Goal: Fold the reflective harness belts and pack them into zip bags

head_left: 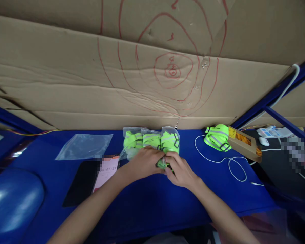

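My left hand (147,161) and my right hand (182,171) meet over the front middle of the table, fingers closed on one small bundle. It looks like a neon-green reflective strap (162,163) in clear plastic, with a black buckle part by my right fingers; most of it is hidden. Just beyond, three clear bags with folded neon-green reflective straps stand side by side: a left bag (132,139), a middle bag (151,138) and a right bag (170,138). A loose folded strap (217,137) with black buckles lies farther right.
A flat clear bag (86,145) lies at the back left. Left of my forearm are a black flat slab (80,184) and a phone (106,172) showing a timer. At right, a white cable (231,158) curls near a cardboard box (246,145). Cardboard (66,74) walls the back.
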Demonstrator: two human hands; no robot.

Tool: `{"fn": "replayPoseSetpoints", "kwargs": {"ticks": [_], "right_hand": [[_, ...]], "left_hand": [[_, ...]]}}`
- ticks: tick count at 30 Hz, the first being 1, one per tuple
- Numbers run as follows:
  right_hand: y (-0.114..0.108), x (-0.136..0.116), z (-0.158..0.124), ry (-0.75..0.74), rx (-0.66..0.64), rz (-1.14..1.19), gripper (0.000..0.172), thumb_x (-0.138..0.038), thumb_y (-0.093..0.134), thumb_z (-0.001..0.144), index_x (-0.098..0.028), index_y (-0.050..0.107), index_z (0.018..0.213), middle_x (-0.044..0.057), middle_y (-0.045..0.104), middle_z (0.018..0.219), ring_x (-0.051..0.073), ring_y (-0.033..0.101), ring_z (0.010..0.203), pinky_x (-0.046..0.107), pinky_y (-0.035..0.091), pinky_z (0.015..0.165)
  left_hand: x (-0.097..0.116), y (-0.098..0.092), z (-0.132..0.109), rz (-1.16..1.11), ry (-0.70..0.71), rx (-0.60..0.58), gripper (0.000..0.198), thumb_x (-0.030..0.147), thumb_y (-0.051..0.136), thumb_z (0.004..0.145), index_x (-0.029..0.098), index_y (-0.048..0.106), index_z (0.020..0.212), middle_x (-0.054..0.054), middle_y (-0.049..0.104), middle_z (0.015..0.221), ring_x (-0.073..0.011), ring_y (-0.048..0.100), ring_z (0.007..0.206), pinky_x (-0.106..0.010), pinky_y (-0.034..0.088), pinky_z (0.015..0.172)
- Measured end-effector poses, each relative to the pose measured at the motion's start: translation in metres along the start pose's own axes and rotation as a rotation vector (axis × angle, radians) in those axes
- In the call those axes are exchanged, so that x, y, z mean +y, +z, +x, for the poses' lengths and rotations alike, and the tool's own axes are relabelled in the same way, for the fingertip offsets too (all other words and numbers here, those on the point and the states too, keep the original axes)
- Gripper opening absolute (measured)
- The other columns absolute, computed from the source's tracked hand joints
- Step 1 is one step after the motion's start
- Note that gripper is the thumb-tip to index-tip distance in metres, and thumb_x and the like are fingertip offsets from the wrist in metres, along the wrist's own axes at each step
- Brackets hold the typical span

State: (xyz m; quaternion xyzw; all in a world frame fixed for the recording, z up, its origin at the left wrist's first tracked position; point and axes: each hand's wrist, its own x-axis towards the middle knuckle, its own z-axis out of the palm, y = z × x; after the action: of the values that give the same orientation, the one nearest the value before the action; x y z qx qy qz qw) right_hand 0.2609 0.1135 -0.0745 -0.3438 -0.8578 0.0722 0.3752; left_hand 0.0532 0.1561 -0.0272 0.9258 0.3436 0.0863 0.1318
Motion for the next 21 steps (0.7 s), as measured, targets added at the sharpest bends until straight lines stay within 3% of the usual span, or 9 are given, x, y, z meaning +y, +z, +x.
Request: {"fn": "replayPoseSetpoints", "kwargs": {"ticks": [4,7,16,21], "right_hand": [[-0.009,0.003,0.003,0.087,0.11,0.276,0.03,-0.026,0.068,0.095,-0.023,0.055,0.122,0.011,0.065,0.117,0.021,0.068,0.11,0.037,0.06,0.094],[-0.013,0.001,0.004,0.071,0.142,0.313,0.023,-0.016,0.067,0.096,-0.025,0.062,0.118,0.009,0.067,0.121,0.019,0.068,0.113,0.034,0.057,0.098],[0.003,-0.009,-0.001,0.171,0.028,0.089,0.029,-0.018,0.051,0.103,-0.019,0.063,0.129,0.017,0.06,0.131,0.027,0.064,0.122,0.041,0.058,0.1],[-0.005,-0.01,0.005,0.229,-0.055,0.318,0.03,-0.021,0.048,0.106,-0.02,0.066,0.129,0.015,0.057,0.136,0.023,0.056,0.133,0.04,0.05,0.112]], "left_hand": [[-0.003,-0.011,-0.002,-0.094,-0.056,-0.021,0.057,0.072,0.071,0.081,0.02,0.07,0.106,-0.005,0.078,0.1,-0.0299,0.074,0.097,-0.035,0.047,0.082],[-0.003,-0.018,-0.003,-0.131,-0.103,-0.036,0.06,0.074,0.073,0.077,0.021,0.07,0.107,-0.005,0.078,0.102,-0.0302,0.073,0.099,-0.034,0.047,0.081],[0.01,-0.007,-0.001,0.03,-0.122,-0.055,0.049,0.058,0.07,0.088,0.015,0.068,0.109,-0.008,0.077,0.099,-0.0337,0.074,0.097,-0.041,0.049,0.085],[0.015,-0.011,-0.003,0.087,-0.124,-0.086,0.053,0.058,0.073,0.086,0.012,0.067,0.112,-0.01,0.077,0.099,-0.0346,0.074,0.096,-0.042,0.051,0.085]]}}
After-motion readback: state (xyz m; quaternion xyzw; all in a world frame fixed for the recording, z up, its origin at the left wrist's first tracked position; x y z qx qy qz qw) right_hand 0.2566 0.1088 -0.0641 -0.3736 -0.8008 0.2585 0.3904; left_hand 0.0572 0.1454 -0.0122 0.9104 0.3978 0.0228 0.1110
